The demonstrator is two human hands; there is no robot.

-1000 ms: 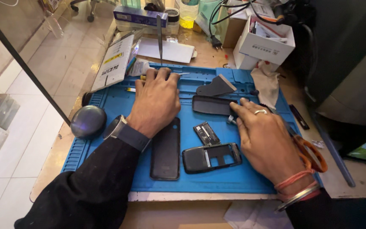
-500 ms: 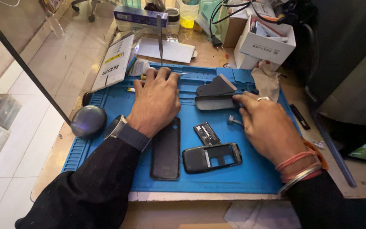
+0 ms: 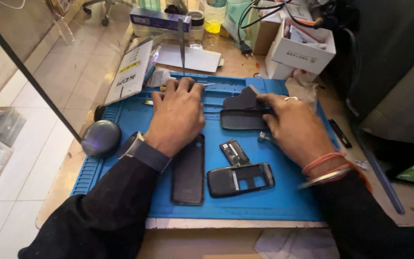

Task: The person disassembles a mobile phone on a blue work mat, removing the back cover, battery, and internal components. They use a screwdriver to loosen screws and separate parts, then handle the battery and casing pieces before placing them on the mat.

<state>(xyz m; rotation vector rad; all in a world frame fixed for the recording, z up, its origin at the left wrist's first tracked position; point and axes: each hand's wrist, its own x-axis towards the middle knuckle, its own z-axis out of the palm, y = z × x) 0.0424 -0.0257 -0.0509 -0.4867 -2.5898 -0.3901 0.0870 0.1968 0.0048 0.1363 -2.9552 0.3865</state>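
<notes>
- Two hands work on the blue mat [image 3: 283, 201] that covers most of the desk; the right hand [image 3: 295, 127] has its fingertips pressed to the right end of a dark phone panel [image 3: 243, 119], the fingers curled onto its edge rather than wrapped round it, so whether it is truly pinched I cannot tell.
- Above that panel, touching it, a second dark cover piece [image 3: 241, 99] stands tilted near the mat's far edge, just beside the right hand's fingertips.
- Judging by its look, the panel is thin, light plastic, stiff but easy to crack or flex; its smooth face would likely slip, so the long edges or the corners seem the safest hold.
- The left hand [image 3: 178, 115] lies palm down, flat on the mat toward the far-left part, fingers spread and gripping nothing; its fingertips reach a slim tool [image 3: 202, 85] at the far edge.
- Just under the left wrist lies a black back cover [image 3: 188, 170], flat, pointing at the near edge.
- Between the hands sit a small dark battery-like block [image 3: 234, 152] and, nearer the front edge, an open phone frame [image 3: 240, 179].
- Off the mat's left edge rests a round dark lamp base [image 3: 101, 138].
</notes>
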